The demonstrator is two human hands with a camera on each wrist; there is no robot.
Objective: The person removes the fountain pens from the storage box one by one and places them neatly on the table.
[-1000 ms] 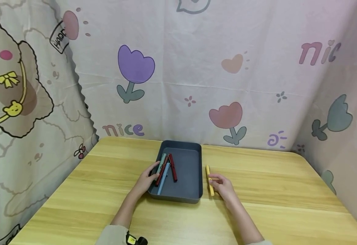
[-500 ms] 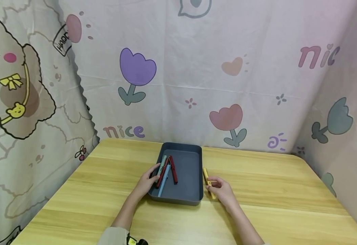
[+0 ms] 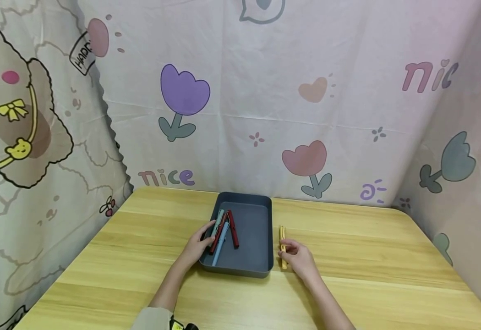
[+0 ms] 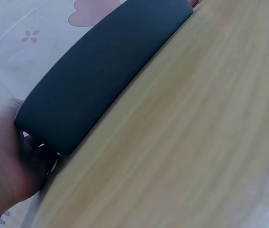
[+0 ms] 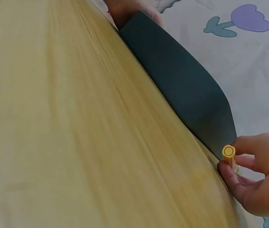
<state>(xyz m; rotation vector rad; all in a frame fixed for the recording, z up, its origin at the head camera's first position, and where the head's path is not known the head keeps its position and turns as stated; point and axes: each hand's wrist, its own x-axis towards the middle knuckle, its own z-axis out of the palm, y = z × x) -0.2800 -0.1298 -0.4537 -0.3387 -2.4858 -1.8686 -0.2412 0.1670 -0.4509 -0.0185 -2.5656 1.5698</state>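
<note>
1. Handling: I judge the yellow pen (image 3: 283,234) light, stiff and smooth, liable to roll if loosed, not easily broken.
2. Hold: I recommend mid-barrel, thumb opposing fingers; the right hand (image 3: 301,261) pinches it about there.
3. Position: above the worktop (image 3: 360,252), just beside the tray's (image 3: 252,238) right edge with a gap, roughly parallel to it, closer to the near right corner than the far one.
4. Appearance: slim, straight, yellow wherever uncovered; one end shows an inner ring.
5. Left hand (image 3: 196,247): at the tray's left edge; fingers partly hidden, so I cannot tell whether they grip.
</note>
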